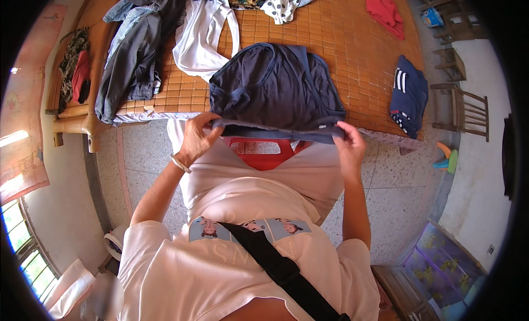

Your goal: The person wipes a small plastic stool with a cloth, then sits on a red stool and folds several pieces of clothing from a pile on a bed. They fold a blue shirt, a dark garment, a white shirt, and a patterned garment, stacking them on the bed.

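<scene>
A dark navy tank top (275, 81) lies spread over the near edge of a bed with a brown bamboo-tile mat (363, 84). Its hem is stretched straight between my hands, just past the bed's edge and above my lap. My left hand (197, 139) pinches the hem's left end, with a bracelet on the wrist. At the right end, my right hand (351, 147) grips the same hem between thumb and fingers. The armholes and neckline point away from me, and the fabric is wrinkled in the middle.
White clothing (201, 34) and dark grey trousers (135, 56) lie to the left on the mat. A polka-dot cloth (281, 5) is at the back. Folded navy clothing (409, 95) and a red garment (384, 12) lie right. A red plastic stool (264, 155) shows below the hem; a wooden chair (460, 111) stands right.
</scene>
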`<state>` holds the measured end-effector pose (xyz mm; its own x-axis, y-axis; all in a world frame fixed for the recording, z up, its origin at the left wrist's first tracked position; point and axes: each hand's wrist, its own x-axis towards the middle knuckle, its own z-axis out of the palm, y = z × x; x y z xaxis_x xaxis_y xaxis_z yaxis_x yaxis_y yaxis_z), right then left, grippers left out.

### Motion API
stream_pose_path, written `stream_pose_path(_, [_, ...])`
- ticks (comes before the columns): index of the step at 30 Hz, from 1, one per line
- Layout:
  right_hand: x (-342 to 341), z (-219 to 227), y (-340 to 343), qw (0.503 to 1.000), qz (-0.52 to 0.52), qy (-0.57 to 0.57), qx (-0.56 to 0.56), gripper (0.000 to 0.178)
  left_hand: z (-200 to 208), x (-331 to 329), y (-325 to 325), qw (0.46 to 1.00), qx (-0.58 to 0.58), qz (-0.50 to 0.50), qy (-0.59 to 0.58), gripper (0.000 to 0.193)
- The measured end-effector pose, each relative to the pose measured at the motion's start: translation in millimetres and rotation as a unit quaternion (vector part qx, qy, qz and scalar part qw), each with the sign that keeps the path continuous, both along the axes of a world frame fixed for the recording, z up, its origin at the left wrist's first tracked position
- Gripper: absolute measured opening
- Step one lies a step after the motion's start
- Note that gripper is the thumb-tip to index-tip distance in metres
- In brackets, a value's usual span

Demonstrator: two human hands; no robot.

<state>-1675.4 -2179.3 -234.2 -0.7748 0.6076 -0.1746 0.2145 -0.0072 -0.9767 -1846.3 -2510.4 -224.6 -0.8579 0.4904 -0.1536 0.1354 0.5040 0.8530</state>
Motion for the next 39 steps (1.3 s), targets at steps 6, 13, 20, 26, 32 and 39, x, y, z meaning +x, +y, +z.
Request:
stream_pose_path(6, [-77.3, 30.2, 45.3, 0.986, 0.048, 0.006, -0.159, 0.044, 14.6, -77.0, 42.9, 0.993, 0.072, 0.040, -0.088, 0.030])
stream_pose_path(13, [-156.1, -7.3, 82.6, 0.984, -0.022, -0.026, -0.176, 0.062, 7.5, -141.3, 87.9, 0.957, 0.198, 0.139, -0.159, 0.093])
stream_pose_path(20, [-121.5, -59.7, 80.9, 0.932, -0.055, -0.193, 0.303, 0.061, -26.6, -93.9, 87.1, 0.951, -0.039, -0.082, 0.297, 0.048])
stream_pose_path(26, [-109.3, -64.3, 71.5, 0.904, -0.033, -0.250, 0.346, 0.048, -49.5, -70.7, 135.2, 0.921, -0.044, -0.223, 0.318, 0.062])
stream_pose_path(32, [-109.3, -77.6, 85.0, 0.962, -0.051, -0.156, 0.217, 0.022, -68.6, -41.6, 158.5, 0.917, -0.141, -0.299, 0.222, 0.074])
stream_pose_path(39, [-138.1, -4.5, 49.7, 0.970, -0.105, 0.067, 0.209, 0.020, -59.5, -19.0, 148.3, 0.981, 0.061, -0.177, 0.053, 0.055])
